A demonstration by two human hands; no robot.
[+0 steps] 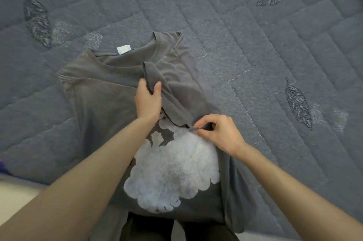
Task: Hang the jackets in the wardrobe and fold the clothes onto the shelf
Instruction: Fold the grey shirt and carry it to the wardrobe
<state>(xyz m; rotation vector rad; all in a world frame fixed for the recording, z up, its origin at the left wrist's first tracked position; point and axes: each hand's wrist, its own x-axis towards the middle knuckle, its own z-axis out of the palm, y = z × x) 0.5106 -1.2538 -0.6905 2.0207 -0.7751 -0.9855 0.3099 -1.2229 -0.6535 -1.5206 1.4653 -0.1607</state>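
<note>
1. Step in hand: folding, not hanging. A grey T-shirt [102,103] lies front up on the quilted bed cover [255,44], collar away from the person, hem draped over the near edge of the bed.
2. The sleeve [176,93] on the person's right side is turned in across the chest. The other side is still spread flat.
3. Left hand [148,101]: grip closed, thumb and fingers curled round the upper part of the turned-in sleeve.
4. Right hand [218,132]: grip narrowed to a fingertip pinch on the lower edge of that same flap, just above the white print [172,166].
5. Judgement: first side fold is being set, well short of done. No wardrobe or shelf is in view.
6. Next move likely calls for laying the flap flat and straight with both grips in line, then releasing and taking the opposite side inward to match.
7. Writing: the white neck label [123,50] shows no legible text. The print is a pale lobed shape with no lettering readable. No brand seen.
8. The bed cover carries stitched leaf motifs [298,103], no words.
</note>
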